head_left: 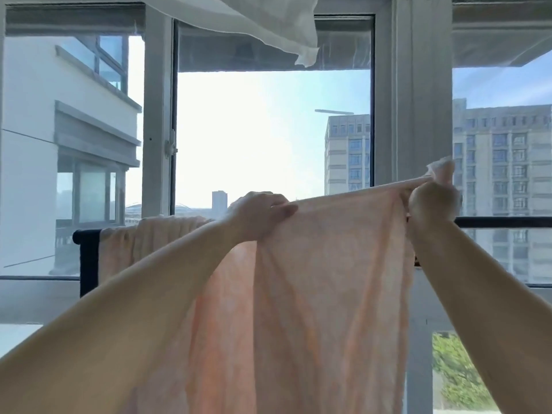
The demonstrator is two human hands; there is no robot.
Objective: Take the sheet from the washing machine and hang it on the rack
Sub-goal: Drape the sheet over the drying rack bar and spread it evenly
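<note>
Above the dark rack [501, 222] bar: peach sheet [328, 279], top edge stretched left to right between left hand [260, 215] and right hand [433, 201], both gripping it, right slightly higher; bar just beyond and below; left portion already draped over it.

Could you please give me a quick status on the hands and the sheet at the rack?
Left hand and right hand both grip the peach sheet by its top edge. Part already draped over the dark rack bar. Nothing in the way.
</note>
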